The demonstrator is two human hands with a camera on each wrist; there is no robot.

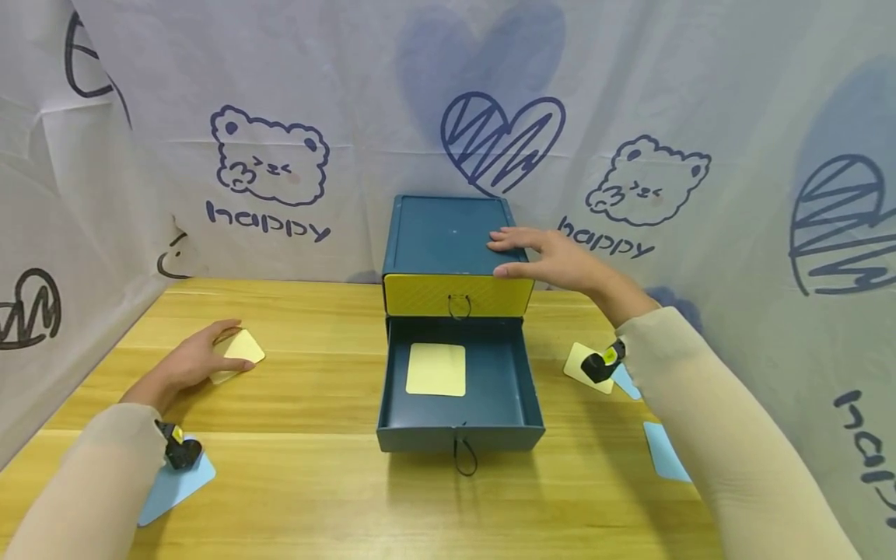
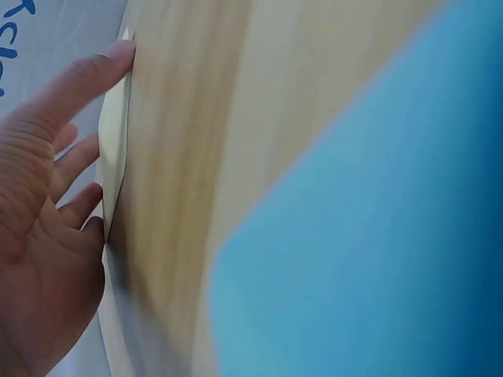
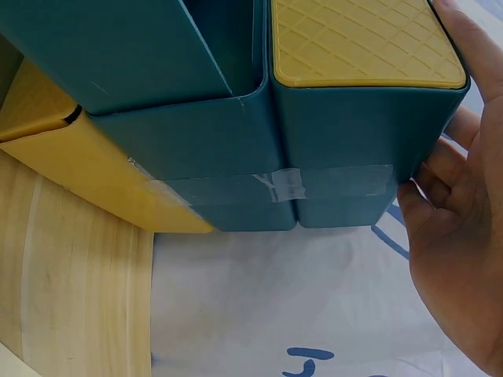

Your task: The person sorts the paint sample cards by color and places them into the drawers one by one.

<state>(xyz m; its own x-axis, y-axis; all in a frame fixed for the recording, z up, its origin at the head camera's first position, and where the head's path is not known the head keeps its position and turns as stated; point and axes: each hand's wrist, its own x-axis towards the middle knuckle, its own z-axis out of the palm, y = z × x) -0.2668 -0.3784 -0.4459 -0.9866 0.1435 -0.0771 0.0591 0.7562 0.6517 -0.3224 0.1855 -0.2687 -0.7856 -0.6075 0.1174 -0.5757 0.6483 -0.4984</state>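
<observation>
Left hand (image 1: 196,359) pinches yellow card (image 1: 245,347) left of open drawer (image 1: 497,390); right hand (image 1: 556,257), nearer that drawer, rests fingers apart on cabinet (image 1: 444,233) above it.

Has a drawer cabinet (image 1: 448,249) on the tabletop (image 1: 308,467) before the cloth (image 1: 371,93), one card (image 1: 435,369) inside the lower drawer (image 1: 498,389), other cards (image 1: 175,488) to left and right.
</observation>
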